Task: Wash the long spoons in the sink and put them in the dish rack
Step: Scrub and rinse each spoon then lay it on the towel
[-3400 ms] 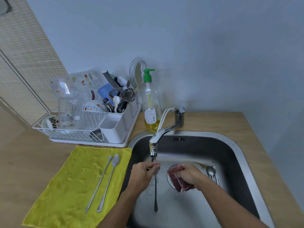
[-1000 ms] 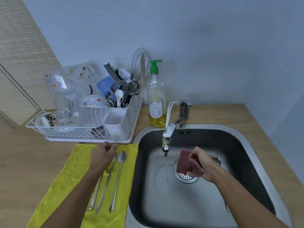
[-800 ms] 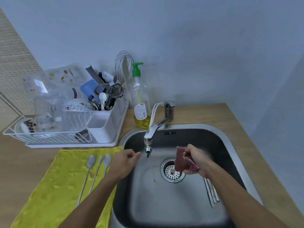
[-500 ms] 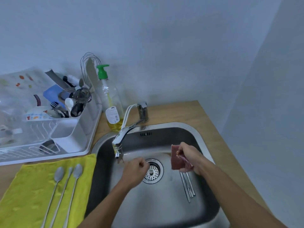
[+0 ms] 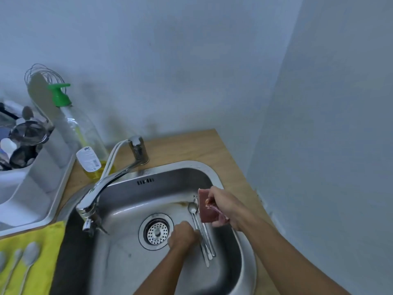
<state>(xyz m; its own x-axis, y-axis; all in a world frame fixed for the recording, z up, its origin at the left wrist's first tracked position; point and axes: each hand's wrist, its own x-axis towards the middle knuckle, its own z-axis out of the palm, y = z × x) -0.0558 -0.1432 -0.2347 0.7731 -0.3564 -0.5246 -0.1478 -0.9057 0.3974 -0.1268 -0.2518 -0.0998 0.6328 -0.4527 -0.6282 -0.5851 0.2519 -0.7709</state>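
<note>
Your left hand (image 5: 182,235) is down on the floor of the sink (image 5: 131,258), fingers curled at the handles of the unwashed long spoons (image 5: 201,228) lying right of the drain; whether its grip has closed on one I cannot tell. Pinch only one handle, lift it free, then bring it under the tap (image 5: 91,211). Your right hand (image 5: 223,206), raised above them, grips the reddish sponge (image 5: 205,207). Washed spoons (image 5: 23,258) wait on the yellow cloth (image 5: 42,262).

I see a home kitchen: a steel sink (image 5: 214,175) in a wooden counter (image 5: 191,145), a tap (image 5: 110,188), a soap bottle (image 5: 85,141) and a dish rack (image 5: 36,184) at far left.
</note>
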